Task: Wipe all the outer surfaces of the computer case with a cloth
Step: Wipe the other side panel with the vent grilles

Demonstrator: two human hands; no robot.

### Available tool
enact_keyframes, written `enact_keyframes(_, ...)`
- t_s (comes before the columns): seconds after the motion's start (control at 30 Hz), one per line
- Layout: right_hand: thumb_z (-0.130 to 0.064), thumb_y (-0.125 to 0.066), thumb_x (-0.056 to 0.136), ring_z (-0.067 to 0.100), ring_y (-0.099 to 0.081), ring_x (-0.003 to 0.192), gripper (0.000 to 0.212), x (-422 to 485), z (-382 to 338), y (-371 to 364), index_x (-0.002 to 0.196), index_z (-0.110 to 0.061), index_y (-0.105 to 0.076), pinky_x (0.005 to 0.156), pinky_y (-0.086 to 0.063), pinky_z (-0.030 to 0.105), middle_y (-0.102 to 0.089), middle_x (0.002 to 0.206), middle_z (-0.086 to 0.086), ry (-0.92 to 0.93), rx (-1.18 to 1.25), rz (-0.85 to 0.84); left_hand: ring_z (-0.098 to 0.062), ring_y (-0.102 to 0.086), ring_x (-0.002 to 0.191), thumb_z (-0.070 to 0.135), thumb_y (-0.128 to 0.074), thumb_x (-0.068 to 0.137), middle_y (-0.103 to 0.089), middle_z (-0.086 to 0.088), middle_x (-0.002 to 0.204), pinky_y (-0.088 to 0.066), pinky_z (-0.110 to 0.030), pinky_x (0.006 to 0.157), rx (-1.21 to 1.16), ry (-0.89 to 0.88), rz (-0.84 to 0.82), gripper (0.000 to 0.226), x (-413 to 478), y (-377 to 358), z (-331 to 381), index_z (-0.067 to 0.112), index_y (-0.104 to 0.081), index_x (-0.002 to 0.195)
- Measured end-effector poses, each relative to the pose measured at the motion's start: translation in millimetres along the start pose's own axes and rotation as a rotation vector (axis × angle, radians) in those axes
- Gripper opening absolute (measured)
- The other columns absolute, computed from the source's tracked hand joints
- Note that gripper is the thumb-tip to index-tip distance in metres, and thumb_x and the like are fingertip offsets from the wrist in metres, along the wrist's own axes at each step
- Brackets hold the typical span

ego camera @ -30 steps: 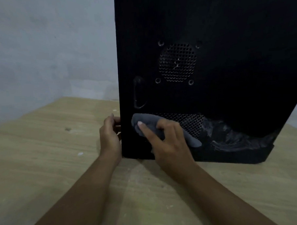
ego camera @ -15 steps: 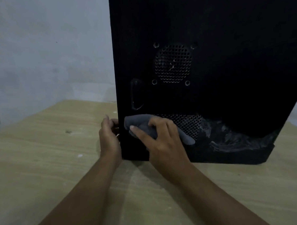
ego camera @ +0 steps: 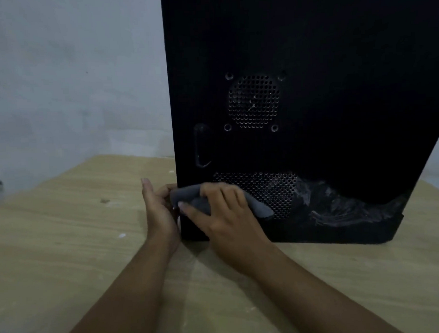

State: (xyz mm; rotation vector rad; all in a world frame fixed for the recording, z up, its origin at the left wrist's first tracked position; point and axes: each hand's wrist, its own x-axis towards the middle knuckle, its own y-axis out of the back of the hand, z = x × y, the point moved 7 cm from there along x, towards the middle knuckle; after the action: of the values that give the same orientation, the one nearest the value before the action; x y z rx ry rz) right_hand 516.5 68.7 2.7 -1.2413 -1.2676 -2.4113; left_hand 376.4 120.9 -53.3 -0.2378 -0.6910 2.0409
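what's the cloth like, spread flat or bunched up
Bunched up: the cloth is a thick grey roll gripped by the right hand against the computer case.

Reaching forward with both bare forearms, converging low. Bracing with the left hand (ego camera: 160, 214), pointing the thumb up and curling the fingers round the edge of the computer case (ego camera: 309, 49). Pressing with the right hand (ego camera: 225, 216), curling the fingers over the cloth (ego camera: 186, 193) and stretching the thumb leftward.

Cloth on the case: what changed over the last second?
The right hand slid the cloth leftward along the bottom of the computer case, up to its left edge beside the left hand. Nothing taken or released. The left hand still holds that edge; the case stays standing on the table.
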Motion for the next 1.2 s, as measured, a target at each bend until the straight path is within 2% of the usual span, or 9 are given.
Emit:
enact_keyframes(0.2, -0.012, -0.035, 0.09, 0.036, -0.042, 0.112, 0.055, 25, 1, 13, 0.142, -0.023, -0.052, 0.094, -0.035, 0.047, -0.035, 0.125, 0.013, -0.223, -0.038, 0.112, -0.043, -0.059, 0.121, 0.076, -0.026, 0.094, -0.065, -0.022, 0.115, -0.041, -0.055, 0.111, 0.014, 0.04, 0.019, 0.083, -2, 8, -2, 0.006, -0.065, 0.114)
enact_keyframes(0.27, -0.014, -0.037, 0.09, 0.035, -0.041, 0.113, 0.051, 18, -5, 3, 0.135, -0.022, -0.058, 0.094, -0.034, 0.047, -0.037, 0.127, 0.013, -0.127, -0.029, 0.063, -0.039, -0.065, 0.11, 0.072, -0.024, 0.097, -0.07, -0.022, 0.111, -0.049, -0.049, 0.101, 0.012, 0.03, 0.022, 0.084, -4, 4, 3, 0.001, -0.068, 0.111)
enact_keyframes(0.37, -0.024, -0.046, 0.092, 0.032, -0.044, 0.116, 0.031, -4, -20, -19, 0.11, -0.022, -0.071, 0.098, -0.032, 0.044, -0.047, 0.126, 0.01, 0.102, -0.02, -0.095, -0.025, -0.062, 0.077, 0.069, -0.022, 0.098, -0.069, -0.007, 0.074, -0.047, -0.037, 0.074, 0.004, -0.008, 0.02, 0.079, -2, 3, 2, 0.008, -0.069, 0.081)
enact_keyframes(0.47, -0.028, -0.047, 0.094, 0.03, -0.046, 0.116, 0.027, -13, -21, -28, 0.099, -0.022, -0.073, 0.1, -0.032, 0.042, -0.05, 0.125, 0.007, 0.146, -0.028, -0.161, -0.019, -0.057, 0.072, 0.069, -0.02, 0.098, -0.065, -0.002, 0.067, -0.042, -0.036, 0.073, 0.005, -0.018, 0.002, 0.08, -1, 5, 2, 0.013, -0.07, 0.07)
enact_keyframes(0.57, -0.022, -0.052, 0.091, 0.032, -0.045, 0.112, 0.026, -1, -12, -12, 0.11, -0.021, -0.07, 0.095, -0.034, 0.043, -0.046, 0.123, 0.01, 0.045, 0.015, -0.017, -0.022, -0.06, 0.074, 0.069, -0.019, 0.099, -0.064, -0.007, 0.074, -0.044, -0.035, 0.071, 0.014, 0.0, -0.027, 0.079, 0, 2, 4, 0.01, -0.067, 0.076)
enact_keyframes(0.67, -0.009, -0.059, 0.082, 0.032, -0.042, 0.108, 0.044, 20, 9, 14, 0.123, -0.023, -0.067, 0.09, -0.034, 0.044, -0.038, 0.12, 0.011, -0.174, 0.025, 0.188, -0.025, -0.06, 0.082, 0.064, -0.017, 0.101, -0.064, -0.008, 0.077, -0.043, -0.035, 0.073, 0.041, -0.021, -0.028, 0.075, 3, 1, 4, 0.012, -0.066, 0.078)
enact_keyframes(0.83, -0.006, -0.047, 0.087, 0.032, -0.039, 0.102, 0.06, 37, 21, 37, 0.144, -0.022, -0.049, 0.087, -0.033, 0.042, -0.033, 0.12, 0.012, -0.385, -0.016, 0.289, -0.024, -0.06, 0.075, 0.055, -0.024, 0.105, -0.063, -0.004, 0.07, -0.045, -0.036, 0.073, 0.138, -0.104, 0.003, 0.066, 1, 1, 9, 0.012, -0.059, 0.068)
enact_keyframes(0.97, 0.0, -0.043, 0.088, 0.035, -0.041, 0.097, 0.054, 25, 14, 27, 0.139, -0.012, -0.053, 0.085, -0.04, 0.045, -0.034, 0.118, 0.014, -0.435, -0.013, 0.289, -0.018, -0.061, 0.068, 0.048, -0.027, 0.107, -0.063, -0.002, 0.069, -0.046, -0.034, 0.069, 0.2, -0.157, 0.031, 0.06, 0, 1, 12, 0.015, -0.059, 0.068)
enact_keyframes(1.2, -0.002, -0.054, 0.083, 0.028, -0.036, 0.097, 0.046, 23, 13, 31, 0.128, -0.009, -0.06, 0.079, -0.035, 0.037, -0.033, 0.114, 0.009, -0.466, 0.059, 0.279, -0.013, -0.063, 0.064, 0.044, -0.028, 0.108, -0.065, -0.001, 0.067, -0.046, -0.034, 0.069, 0.239, -0.197, 0.044, 0.06, -2, 0, 15, 0.016, -0.06, 0.066)
